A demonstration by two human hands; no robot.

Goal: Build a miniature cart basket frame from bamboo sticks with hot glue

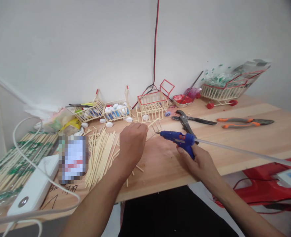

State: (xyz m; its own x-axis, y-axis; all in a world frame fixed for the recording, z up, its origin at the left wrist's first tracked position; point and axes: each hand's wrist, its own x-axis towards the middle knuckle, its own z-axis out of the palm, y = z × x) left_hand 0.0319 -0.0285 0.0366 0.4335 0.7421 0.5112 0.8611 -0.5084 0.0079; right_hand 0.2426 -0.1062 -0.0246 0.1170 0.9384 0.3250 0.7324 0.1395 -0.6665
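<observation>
My right hand (201,158) is wrapped round the handle of a blue glue gun (177,137). A long translucent glue stick (234,148) sticks out of its back end. The nozzle points left, at a small frame of thin wooden sticks (155,129). My left hand (133,141) is closed at the left end of that frame and pinches it, though the fingertips are mostly hidden behind the hand. Left of it lies a pile of loose wooden sticks (99,158). Just beyond the frame stands a stick-built model shopping cart (152,102) with red edges.
Two small carts, one with white and blue caps (116,111), stand by the wall. Pliers (246,122), a black wrench-like tool (185,121) and a red paint dish (182,100) lie right. A filled cart (224,92), white power strip (34,184) and bagged skewers (22,158) flank them.
</observation>
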